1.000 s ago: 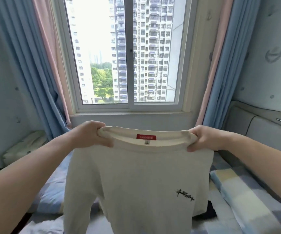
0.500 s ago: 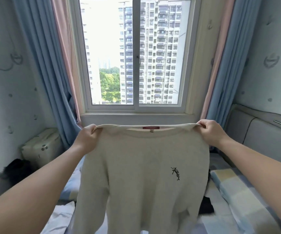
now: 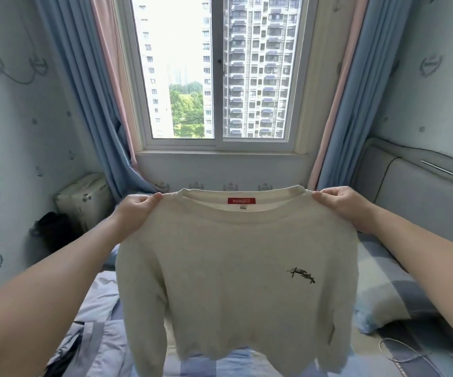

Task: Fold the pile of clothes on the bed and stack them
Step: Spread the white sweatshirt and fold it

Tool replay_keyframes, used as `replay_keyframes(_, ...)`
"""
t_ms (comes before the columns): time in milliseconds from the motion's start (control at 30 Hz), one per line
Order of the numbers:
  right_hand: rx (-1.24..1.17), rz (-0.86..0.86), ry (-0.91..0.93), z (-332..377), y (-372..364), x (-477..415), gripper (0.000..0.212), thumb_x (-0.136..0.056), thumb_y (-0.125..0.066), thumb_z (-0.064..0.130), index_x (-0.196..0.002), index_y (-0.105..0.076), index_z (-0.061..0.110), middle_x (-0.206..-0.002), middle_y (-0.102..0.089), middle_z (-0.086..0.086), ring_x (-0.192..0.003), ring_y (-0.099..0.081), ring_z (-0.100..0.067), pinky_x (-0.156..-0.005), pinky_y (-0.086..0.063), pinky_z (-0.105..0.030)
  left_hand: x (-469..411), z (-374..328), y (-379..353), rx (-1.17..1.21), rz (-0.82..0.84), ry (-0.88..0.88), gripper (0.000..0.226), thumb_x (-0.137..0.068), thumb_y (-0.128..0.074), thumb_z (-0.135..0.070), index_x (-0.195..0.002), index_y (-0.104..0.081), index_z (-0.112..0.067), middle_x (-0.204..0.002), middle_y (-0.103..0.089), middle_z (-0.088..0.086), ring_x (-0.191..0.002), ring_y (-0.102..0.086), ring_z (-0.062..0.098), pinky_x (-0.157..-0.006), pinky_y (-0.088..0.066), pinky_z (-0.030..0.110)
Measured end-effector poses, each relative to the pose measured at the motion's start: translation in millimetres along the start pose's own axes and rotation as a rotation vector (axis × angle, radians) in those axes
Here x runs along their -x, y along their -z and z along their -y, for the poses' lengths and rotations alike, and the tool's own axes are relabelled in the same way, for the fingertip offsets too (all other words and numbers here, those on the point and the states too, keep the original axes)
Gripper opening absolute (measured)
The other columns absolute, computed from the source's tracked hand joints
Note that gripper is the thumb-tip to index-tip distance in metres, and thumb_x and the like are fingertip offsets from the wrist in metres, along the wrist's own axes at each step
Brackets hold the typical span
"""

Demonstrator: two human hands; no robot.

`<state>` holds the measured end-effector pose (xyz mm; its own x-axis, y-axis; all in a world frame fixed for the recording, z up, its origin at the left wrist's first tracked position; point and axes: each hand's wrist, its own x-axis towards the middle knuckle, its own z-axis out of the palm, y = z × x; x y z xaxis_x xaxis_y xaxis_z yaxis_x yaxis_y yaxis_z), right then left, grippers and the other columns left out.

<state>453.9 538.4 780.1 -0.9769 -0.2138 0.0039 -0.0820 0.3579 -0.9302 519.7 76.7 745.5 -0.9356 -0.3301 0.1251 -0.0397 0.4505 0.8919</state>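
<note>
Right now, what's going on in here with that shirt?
A person is holding up a cream shirt by its shoulders, the left hand pinching one and the right hand the other. It hangs spread out and unfolded over the bed, with its red label and small black logo facing them. More clothes lie crumpled on the bed at lower left, not yet folded.

lit brightly by daylight from the window (image 3: 217, 77), blown out at the sky. backlit sweater (image 3: 233, 268), front in mild shade. dimmer, bluish on the walls (image 3: 15, 131). soft overall; curtains (image 3: 356, 104) bowed near the edges.
</note>
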Motion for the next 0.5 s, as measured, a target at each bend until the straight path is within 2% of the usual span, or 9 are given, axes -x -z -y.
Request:
replay_keyframes(100, 0.010, 0.011, -0.004, 0.2, 8.0, 5.1, 0.028, -0.098, -0.063, 0.029, -0.094, -0.074, 0.004, -0.077, -0.072, -0.008, -0.060, -0.066, -0.015, -0.052, -0.055, -0.025, 3.1, -9.1, -3.3, 0.041, 0.035, -0.011, 0.037, -0.102, -0.058, -0.034, -0.087, -0.076, -0.005, -0.073, -0.062, 0.006, -0.066, -0.053, 0.018, -0.056, -0.043, 0.025)
replay_keyframes(233, 0.091, 0.007, -0.014, -7.7, 8.3, -9.7, 0.028, -0.098, -0.063, 0.031, -0.093, -0.075, 0.006, -0.077, -0.072, -0.007, -0.062, -0.066, -0.014, -0.053, -0.053, -0.025, -15.6, 0.3, -10.8, -0.003, 0.064, -0.001, 0.047, -0.101, -0.058, -0.035, -0.058, -0.064, -0.019, -0.054, -0.049, -0.006, -0.051, -0.043, 0.013, -0.050, -0.034, 0.024)
replay_keyframes(300, 0.119, -0.006, -0.034, -16.5, 3.0, -28.3, 0.029, -0.098, -0.063, 0.033, -0.091, -0.075, 0.008, -0.076, -0.072, -0.006, -0.061, -0.065, -0.013, -0.052, -0.051, -0.025, -33.8, 11.6, -18.2, -0.020, 0.081, 0.019, 0.051, -0.101, -0.058, -0.035, -0.052, -0.058, -0.021, -0.050, -0.046, -0.009, -0.048, -0.042, 0.012, -0.051, -0.032, 0.025)
replay_keyframes(400, 0.168, -0.022, -0.076, -38.8, -13.2, -69.7, 0.030, -0.097, -0.064, 0.035, -0.090, -0.075, 0.008, -0.077, -0.071, -0.006, -0.064, -0.064, -0.014, -0.056, -0.052, -0.027, -72.2, 40.0, -33.1, -0.085, 0.077, 0.049, 0.048, -0.101, -0.058, -0.031, -0.054, -0.058, -0.020, -0.050, -0.050, -0.010, -0.052, -0.047, 0.014, -0.053, -0.036, 0.027)
replay_keyframes(500, 0.227, -0.050, -0.120, -75.0, -37.5, -129.6, 0.030, -0.096, -0.065, 0.035, -0.088, -0.074, 0.008, -0.078, -0.070, -0.009, -0.070, -0.061, -0.019, -0.067, -0.049, -0.035, -125.9, 84.8, -56.7, -0.165, 0.072, 0.077, 0.036, -0.100, -0.060, -0.029, -0.066, -0.059, -0.014, -0.060, -0.056, -0.003, -0.062, -0.051, 0.020, -0.058, -0.038, 0.030)
